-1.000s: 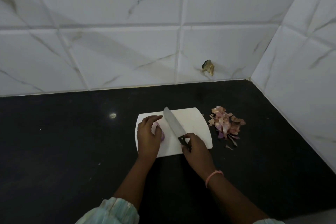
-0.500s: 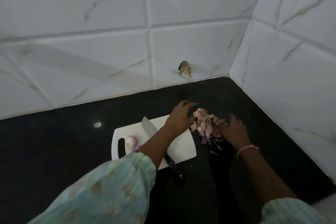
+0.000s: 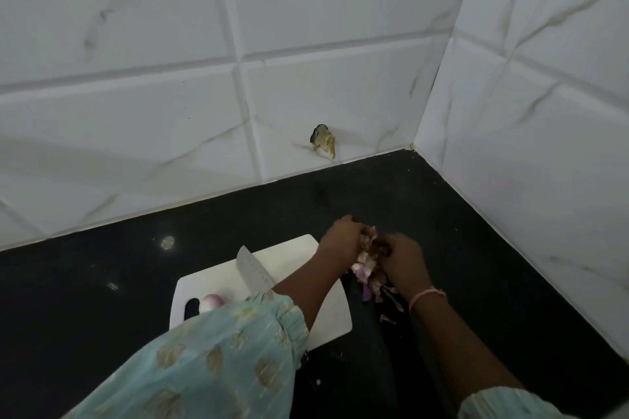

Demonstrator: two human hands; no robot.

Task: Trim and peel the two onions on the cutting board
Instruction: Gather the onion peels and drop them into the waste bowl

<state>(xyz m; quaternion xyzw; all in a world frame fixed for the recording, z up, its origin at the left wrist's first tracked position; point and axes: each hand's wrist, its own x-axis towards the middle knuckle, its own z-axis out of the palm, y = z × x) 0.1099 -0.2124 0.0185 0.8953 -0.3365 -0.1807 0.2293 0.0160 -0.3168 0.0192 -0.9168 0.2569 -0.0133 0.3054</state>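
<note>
Both hands, left hand (image 3: 340, 243) & right hand (image 3: 403, 260), were cupped round the peel pile (image 3: 369, 269) beside the cutting board (image 3: 292, 252), peeled onion (image 3: 211, 301) left on it; risk: left sleeve (image 3: 238, 333) over the knife (image 3: 253, 274) could've dragged it.

The table (image 3: 102, 299) lies open along its left side and in the strip between the cutting board (image 3: 292, 255) and the back wall (image 3: 136, 129). Toward the right rear corner the way is blocked: both hands (image 3: 340, 241) meet over the heap of onion skins (image 3: 369, 269) just off the board's right edge. A knife (image 3: 253, 274) and one onion (image 3: 211, 301) occupy the board's left half.
</note>
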